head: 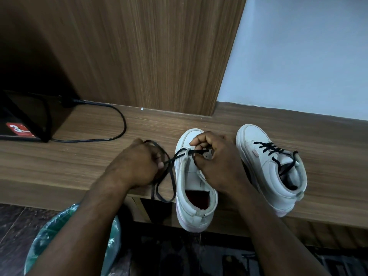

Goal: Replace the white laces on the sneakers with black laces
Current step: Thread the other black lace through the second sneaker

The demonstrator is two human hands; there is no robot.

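Sneaker (196, 182) lacing begun: my left hand (137, 163) grips black lace (179, 154), right hand (219, 162) pinches it; next, likely thread higher.

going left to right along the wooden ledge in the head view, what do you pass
black box → cable → left hand gripping the black lace → sneaker being laced → laced sneaker

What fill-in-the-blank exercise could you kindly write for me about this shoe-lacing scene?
The right-side sneaker is already laced in ____.
Both sneakers stand on a ____ ledge.
The left hand grips the loose lace, which the right hand pinches at the other sneaker, whose inside looks ____.
Missing words: black, wooden, red.
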